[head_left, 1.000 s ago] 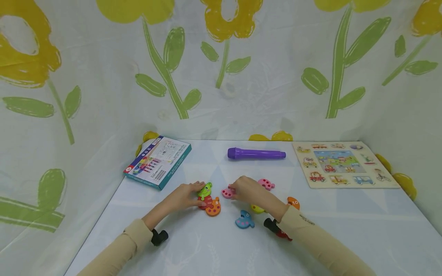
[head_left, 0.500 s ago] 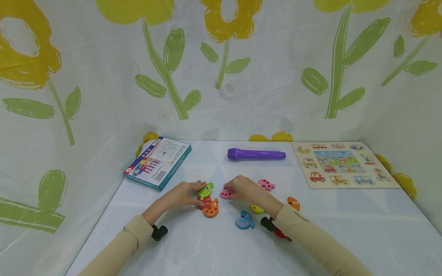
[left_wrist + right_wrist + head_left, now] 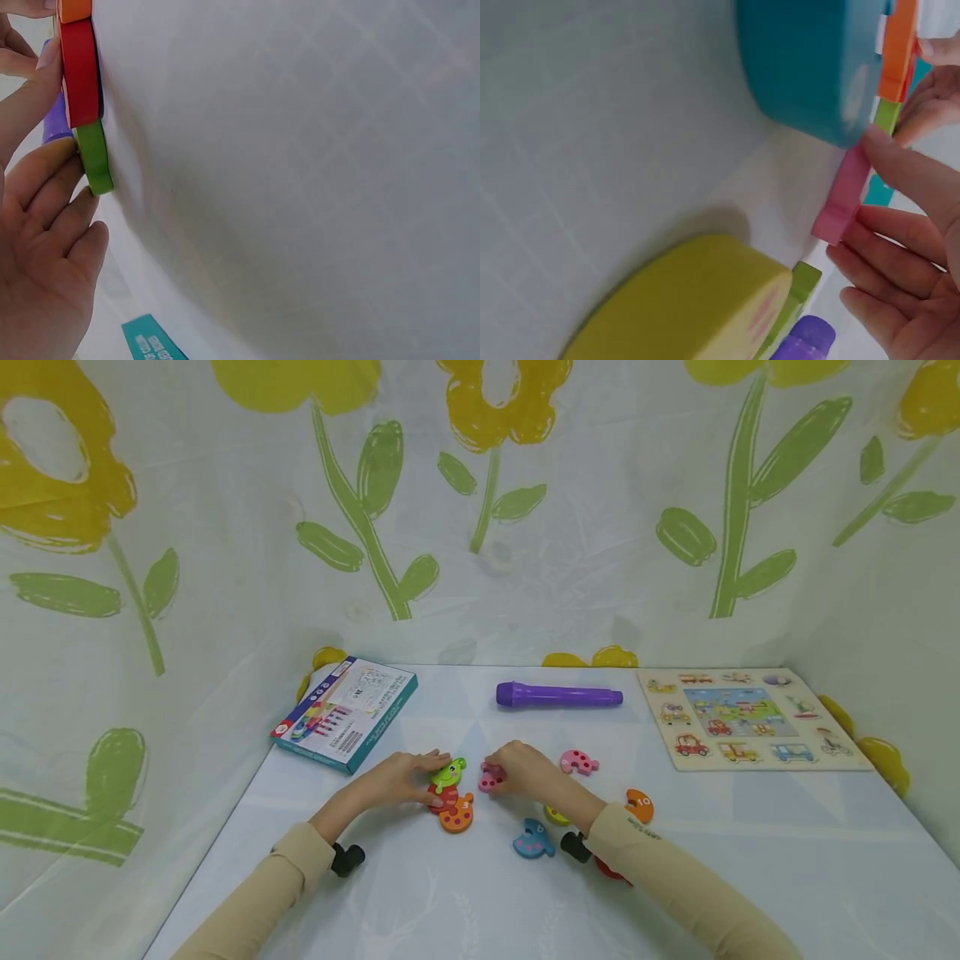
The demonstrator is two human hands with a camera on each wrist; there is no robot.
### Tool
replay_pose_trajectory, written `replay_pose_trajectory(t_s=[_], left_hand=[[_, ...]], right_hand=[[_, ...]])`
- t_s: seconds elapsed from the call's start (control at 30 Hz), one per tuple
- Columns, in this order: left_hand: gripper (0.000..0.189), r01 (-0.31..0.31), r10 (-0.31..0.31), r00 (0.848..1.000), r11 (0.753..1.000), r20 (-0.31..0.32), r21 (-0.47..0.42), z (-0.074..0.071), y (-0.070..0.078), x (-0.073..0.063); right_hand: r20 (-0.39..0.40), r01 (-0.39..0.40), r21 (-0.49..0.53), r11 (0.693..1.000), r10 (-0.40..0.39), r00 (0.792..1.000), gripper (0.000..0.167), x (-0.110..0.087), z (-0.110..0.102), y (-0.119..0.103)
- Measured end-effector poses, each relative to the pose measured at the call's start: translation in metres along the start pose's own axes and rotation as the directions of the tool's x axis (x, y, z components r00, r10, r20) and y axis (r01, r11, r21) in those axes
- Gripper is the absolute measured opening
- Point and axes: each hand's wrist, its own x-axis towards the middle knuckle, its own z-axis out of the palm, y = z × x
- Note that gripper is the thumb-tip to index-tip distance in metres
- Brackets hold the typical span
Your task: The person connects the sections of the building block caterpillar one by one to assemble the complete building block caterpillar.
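Note:
In the head view my left hand holds a row of joined puzzle pieces, thumb on the red piece and fingers at the green piece with a smiling face. An orange piece marked 3 adjoins the red one. To their right, my right hand pinches a spotted pink puzzle piece, a small gap away from the green one. The right wrist view shows thumb and fingers on either side of that pink piece. Seen edge-on in the left wrist view are the red piece and green piece.
Loose pieces lie around the right arm: blue, yellow, another pink, orange marked 10 and red. Farther back are a flat box, a purple microphone-shaped toy and a wooden picture board.
My right hand has shifted slightly left, and the pink piece in it has turned. The orange piece marked 3 has slid a little left and nearer me. My left hand has barely moved.

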Motion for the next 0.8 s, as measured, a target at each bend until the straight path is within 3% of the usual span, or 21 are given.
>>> replay_pose_trajectory(t_s=[0.37, 0.8], left_hand=[[0.068, -0.004, 0.004, 1.0, 1.0, -0.001, -0.022, -0.0016, -0.0004, 0.0005], [0.067, -0.011, 0.012, 1.0, 0.999, 0.02, -0.037, -0.0025, -0.0026, 0.0003]], right_hand=[[-0.019, 0.02, 0.05, 0.999, -0.019, 1.0, 0.045, -0.0006, 0.0003, 0.0023], [0.009, 0.176, 0.135, 0.975, -0.179, 0.984, 0.043, -0.0082, -0.0032, 0.0017]])
